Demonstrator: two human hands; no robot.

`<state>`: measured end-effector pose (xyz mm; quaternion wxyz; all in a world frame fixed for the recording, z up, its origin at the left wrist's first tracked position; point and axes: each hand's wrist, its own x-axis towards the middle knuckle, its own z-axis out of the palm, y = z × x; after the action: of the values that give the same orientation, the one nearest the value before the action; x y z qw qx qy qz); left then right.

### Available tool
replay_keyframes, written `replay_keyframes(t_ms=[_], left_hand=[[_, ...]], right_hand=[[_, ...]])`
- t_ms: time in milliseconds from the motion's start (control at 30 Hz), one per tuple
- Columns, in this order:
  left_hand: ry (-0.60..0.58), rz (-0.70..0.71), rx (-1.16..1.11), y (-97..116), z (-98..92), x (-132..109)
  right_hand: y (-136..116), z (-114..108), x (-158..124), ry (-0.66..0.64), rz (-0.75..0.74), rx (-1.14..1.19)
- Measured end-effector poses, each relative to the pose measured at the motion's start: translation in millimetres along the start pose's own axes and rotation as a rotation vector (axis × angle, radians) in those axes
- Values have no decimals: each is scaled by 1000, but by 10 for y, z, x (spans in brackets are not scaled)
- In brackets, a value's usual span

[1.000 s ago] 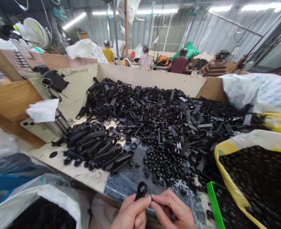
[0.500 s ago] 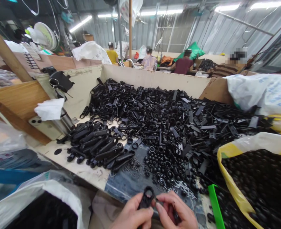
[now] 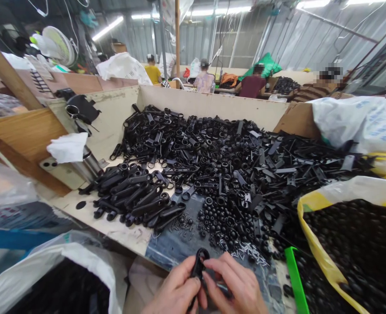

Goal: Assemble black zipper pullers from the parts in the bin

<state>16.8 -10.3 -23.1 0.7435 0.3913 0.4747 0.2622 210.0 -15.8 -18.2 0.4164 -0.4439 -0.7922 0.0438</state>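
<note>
My left hand (image 3: pixel 176 285) is closed around a black plastic part with a ring-shaped end (image 3: pixel 200 261), held upright above the table's front edge. Against that ring press the thumb and fingers of my right hand (image 3: pixel 234 283), pinched together; whatever is between their tips is hidden. Beneath the right palm a dark shiny piece (image 3: pixel 224 288) shows in part. Just beyond my hands lie silver pins (image 3: pixel 248 253) and round black beads or caps (image 3: pixel 221 220). Small screws (image 3: pixel 181 224) are scattered to their left.
Long black handle-like parts (image 3: pixel 137 194) lie in rows at left, before a big heap of black ringed pieces (image 3: pixel 193 148). Flat black strips (image 3: pixel 298 161) pile up at right. Open sacks stand at right (image 3: pixel 324 266) and lower left (image 3: pixel 104 270). A green plastic edge (image 3: pixel 296 279) sticks up.
My right hand has moved left onto the ringed end of the black part, where before there was a small gap. The part has turned more edge-on.
</note>
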Motion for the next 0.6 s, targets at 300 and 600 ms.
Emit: replay_keyframes(t_ms=[300, 600], left_hand=[[190, 26, 141, -135, -3, 33], [153, 128, 221, -90, -50, 110]], right_hand=[[-44, 55, -81, -29, 5, 51], [-103, 275, -303, 8, 158, -5]])
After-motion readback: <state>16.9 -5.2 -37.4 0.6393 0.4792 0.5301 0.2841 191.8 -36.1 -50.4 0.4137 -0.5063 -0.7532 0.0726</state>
